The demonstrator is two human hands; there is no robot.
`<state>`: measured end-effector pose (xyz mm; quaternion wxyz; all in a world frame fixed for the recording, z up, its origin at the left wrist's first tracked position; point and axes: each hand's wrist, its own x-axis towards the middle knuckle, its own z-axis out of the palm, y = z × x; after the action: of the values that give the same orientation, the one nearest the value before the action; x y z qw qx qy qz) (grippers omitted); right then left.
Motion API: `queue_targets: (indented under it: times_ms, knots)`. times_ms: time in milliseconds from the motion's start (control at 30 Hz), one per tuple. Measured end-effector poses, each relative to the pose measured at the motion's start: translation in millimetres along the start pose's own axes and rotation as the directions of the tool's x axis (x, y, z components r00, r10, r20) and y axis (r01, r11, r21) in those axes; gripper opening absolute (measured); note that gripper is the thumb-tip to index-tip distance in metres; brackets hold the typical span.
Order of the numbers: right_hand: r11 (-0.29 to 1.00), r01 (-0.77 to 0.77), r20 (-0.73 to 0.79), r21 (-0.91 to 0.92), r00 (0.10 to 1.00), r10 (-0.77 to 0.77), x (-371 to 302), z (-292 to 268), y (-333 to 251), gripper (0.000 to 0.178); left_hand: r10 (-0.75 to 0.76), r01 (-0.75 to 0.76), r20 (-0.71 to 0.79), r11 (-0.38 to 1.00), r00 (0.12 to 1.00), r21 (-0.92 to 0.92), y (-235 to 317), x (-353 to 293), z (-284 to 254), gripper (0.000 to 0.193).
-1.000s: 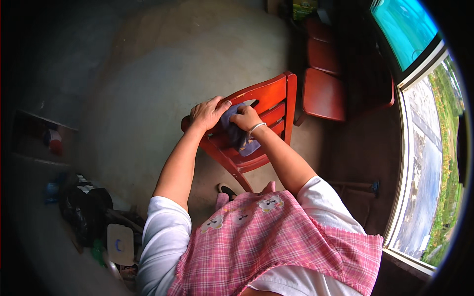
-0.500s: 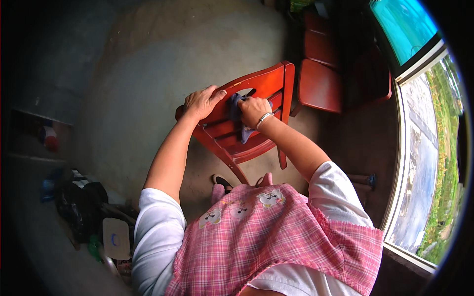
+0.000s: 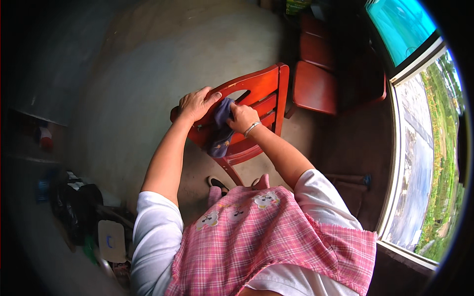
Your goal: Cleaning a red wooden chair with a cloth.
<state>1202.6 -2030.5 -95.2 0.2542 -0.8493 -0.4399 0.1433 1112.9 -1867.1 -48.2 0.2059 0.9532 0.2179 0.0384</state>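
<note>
In front of me stands a red wooden chair (image 3: 264, 85), its slatted back tilted toward my hands and an oval opening in its top panel. My left hand (image 3: 196, 104) is wrapped over the top left corner of that back, thumb on the near face. A dark blue-grey cloth (image 3: 220, 126) is gripped by my right hand (image 3: 243, 119) and lies against the slats just below the opening. Part of the cloth hangs down over the left side of the chair back. The right fingertips are partly hidden by the cloth.
More red chairs (image 3: 314, 89) stand at the far right, beside a bright window (image 3: 412, 148). Black plastic bags (image 3: 74, 207) and a pale lid-like panel (image 3: 112, 240) lie at the lower left. My feet (image 3: 217, 184) are close below the chair.
My right hand has moved left across the chair back with the cloth, which now hangs lower on the left side. The left hand keeps its hold on the corner.
</note>
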Motion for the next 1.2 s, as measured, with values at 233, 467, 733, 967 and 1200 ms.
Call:
queue_targets:
  times_ms: [233,467,733,967,1200]
  knots:
    - [0.999,0.022,-0.255,-0.042,0.966,-0.032,-26.7,-36.0,79.2,0.026,-0.015,0.015,-0.009,1.0,1.0,-0.019,-2.4,7.1,-1.4,0.058]
    - [0.8,0.064,-0.436,0.597,0.863,0.256,-32.2,-3.4,165.3,0.025,-0.036,0.039,0.044,0.998,0.998,-0.058,-10.3,24.9,-5.0,0.053]
    - [0.703,0.008,-0.329,0.711,0.888,0.322,-5.0,12.3,113.5,0.039,-0.045,0.048,0.042,0.996,0.998,-0.081,-24.6,41.7,-6.7,0.055]
    - [0.808,0.03,-0.459,0.589,0.835,0.303,21.9,118.2,-13.5,0.04,-0.03,0.033,0.039,0.997,0.999,-0.066,-44.8,57.7,-11.8,0.057]
    - [0.799,0.301,-0.575,0.52,0.815,0.068,27.3,129.5,-84.0,0.045,-0.087,0.091,0.039,0.99,0.995,-0.111,-49.6,62.4,17.0,0.059]
